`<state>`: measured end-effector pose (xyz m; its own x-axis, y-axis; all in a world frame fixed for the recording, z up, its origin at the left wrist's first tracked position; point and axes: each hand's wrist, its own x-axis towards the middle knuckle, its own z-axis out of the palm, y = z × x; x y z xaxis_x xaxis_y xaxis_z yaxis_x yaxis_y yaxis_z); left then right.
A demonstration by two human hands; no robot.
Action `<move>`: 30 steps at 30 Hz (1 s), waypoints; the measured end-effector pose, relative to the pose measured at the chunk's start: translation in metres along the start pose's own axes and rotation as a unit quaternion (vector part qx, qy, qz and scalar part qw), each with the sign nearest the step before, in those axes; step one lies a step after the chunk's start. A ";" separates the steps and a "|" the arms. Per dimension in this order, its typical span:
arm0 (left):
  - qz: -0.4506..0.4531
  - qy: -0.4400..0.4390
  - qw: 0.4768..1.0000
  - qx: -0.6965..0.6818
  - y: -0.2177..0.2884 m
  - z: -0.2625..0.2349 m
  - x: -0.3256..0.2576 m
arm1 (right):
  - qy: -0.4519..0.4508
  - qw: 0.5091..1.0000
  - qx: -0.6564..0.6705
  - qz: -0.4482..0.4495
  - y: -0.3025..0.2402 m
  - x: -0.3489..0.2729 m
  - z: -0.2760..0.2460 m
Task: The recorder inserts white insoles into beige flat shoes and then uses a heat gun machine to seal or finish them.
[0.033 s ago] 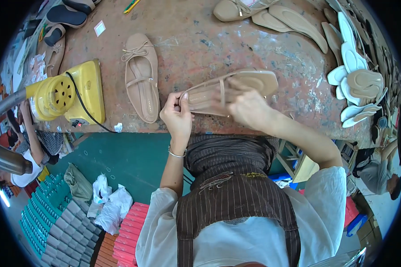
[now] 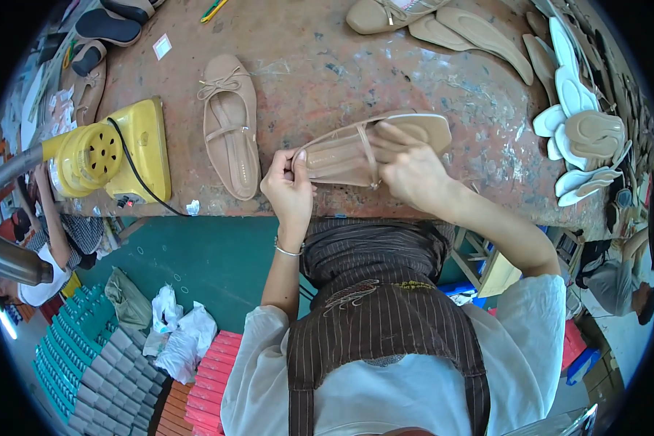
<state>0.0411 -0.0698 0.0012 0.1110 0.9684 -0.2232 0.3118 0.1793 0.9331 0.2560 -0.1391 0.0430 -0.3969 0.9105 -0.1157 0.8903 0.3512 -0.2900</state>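
A beige strapped flat shoe (image 2: 330, 156) lies sideways near the table's front edge, heel to the left and toe to the right. My left hand (image 2: 289, 185) is closed around its heel, thumb on the inside. The fingers of my right hand (image 2: 410, 171) reach stretched into the front of the shoe, just past the strap, against the insole; the fingertips are partly hidden. To the left stands a matching beige flat with a bow (image 2: 229, 131), toe pointing away from me.
A yellow machine (image 2: 134, 152) with a black cord sits at left. Beige insoles (image 2: 472, 36) and another bow flat (image 2: 374, 18) lie at the far right, with white and beige pads (image 2: 578, 98) stacked beside the right edge. Dark-soled shoes (image 2: 109, 27) are far left.
My right hand has shifted slightly right and toward me along the shoe's inside, and the shoe's strap shows more plainly. My left hand keeps its hold on the heel.
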 end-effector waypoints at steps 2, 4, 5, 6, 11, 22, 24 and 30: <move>0.010 -0.001 0.999 0.048 0.006 0.000 -0.001 | 0.074 0.996 -0.044 0.024 -0.009 -0.003 0.001; 0.004 -0.029 0.998 0.057 0.017 -0.001 -0.002 | -0.013 0.997 -0.060 0.040 -0.015 0.008 -0.014; -0.010 -0.050 0.996 0.068 0.021 -0.003 -0.006 | 0.066 0.997 -0.014 0.023 -0.004 0.004 -0.003; -0.011 -0.072 0.994 0.087 0.021 -0.006 -0.015 | 0.073 0.997 -0.017 0.021 0.003 0.008 -0.007; 0.220 -0.105 0.905 0.350 0.022 0.025 -0.073 | 0.398 0.863 0.121 0.285 0.040 0.024 -0.031; 0.384 -0.237 0.802 0.392 -0.010 0.070 -0.091 | 0.250 0.953 0.001 0.172 -0.023 0.003 0.006; 0.375 -0.237 0.817 0.368 0.002 0.071 -0.090 | 0.035 0.968 0.005 0.247 -0.003 0.034 -0.015; 0.378 -0.237 0.826 0.344 -0.003 0.074 -0.090 | 0.296 0.934 -0.065 0.192 -0.016 0.005 0.021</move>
<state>0.1001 -0.1703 -0.0027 0.8254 0.5531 0.1128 0.4286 -0.7442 0.5124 0.2351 -0.1443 0.0269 0.1152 0.9224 0.3687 0.9762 -0.0365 -0.2137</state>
